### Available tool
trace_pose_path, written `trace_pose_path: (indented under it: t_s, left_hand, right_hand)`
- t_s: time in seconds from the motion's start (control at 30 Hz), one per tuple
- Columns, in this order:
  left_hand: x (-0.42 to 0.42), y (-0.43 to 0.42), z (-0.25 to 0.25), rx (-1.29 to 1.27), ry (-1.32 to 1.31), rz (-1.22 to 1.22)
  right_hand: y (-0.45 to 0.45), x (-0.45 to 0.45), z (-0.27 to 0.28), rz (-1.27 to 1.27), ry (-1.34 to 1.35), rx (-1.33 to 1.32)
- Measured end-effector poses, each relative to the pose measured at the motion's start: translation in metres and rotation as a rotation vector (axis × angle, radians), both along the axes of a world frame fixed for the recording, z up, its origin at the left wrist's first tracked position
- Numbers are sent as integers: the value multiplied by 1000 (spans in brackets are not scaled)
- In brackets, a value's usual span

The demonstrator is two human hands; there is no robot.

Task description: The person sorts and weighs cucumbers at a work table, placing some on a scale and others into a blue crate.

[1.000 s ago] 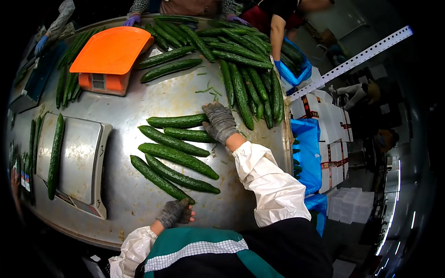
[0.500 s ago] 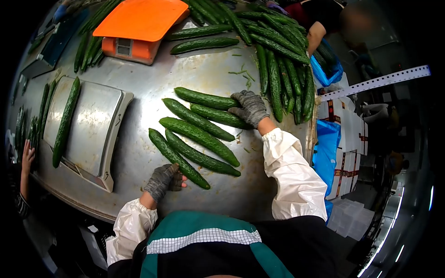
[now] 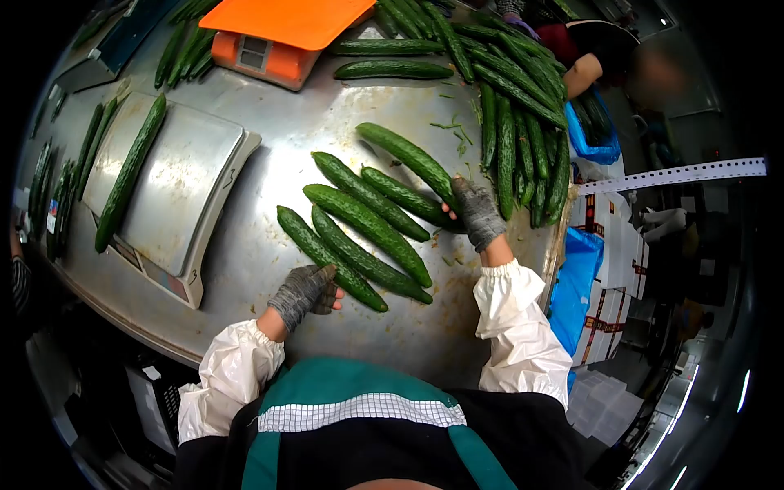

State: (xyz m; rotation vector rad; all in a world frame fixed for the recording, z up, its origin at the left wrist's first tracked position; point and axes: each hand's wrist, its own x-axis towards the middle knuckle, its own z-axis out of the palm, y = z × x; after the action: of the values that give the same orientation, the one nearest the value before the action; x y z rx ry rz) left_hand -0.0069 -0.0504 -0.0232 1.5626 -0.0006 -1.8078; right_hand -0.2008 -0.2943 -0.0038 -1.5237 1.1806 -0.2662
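Right hand (image 3: pixel 480 214): closed around the near end of one cucumber (image 3: pixel 406 155), well right of the grey scale (image 3: pixel 196 180). Neighbouring cucumber (image 3: pixel 404 194) reaches the same hand; cannot tell if pinched too. Left hand (image 3: pixel 306 296): nearer that scale, fingers curled against the scale-side cucumber (image 3: pixel 320 247); grip unclear. Step in hand, my reading: handling the far cucumber of this spread. Next move would call for steady hold, clearance from its neighbour. Outward: lone cucumber (image 3: pixel 135 171) atop the grey scale, orange scale (image 3: pixel 290 20) beyond it, heap (image 3: pixel 518 95) beyond and rightward.
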Motion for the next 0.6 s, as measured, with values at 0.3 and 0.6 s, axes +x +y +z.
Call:
trace_pose_path:
  t_s: [0.3, 0.6]
  left_hand:
    - [12, 13, 4, -10, -35, -82]
    - [11, 43, 26, -233, -12, -7]
  right_hand:
    - [54, -12, 13, -248, -448, 581]
    - [184, -6, 13, -333, -736, 482]
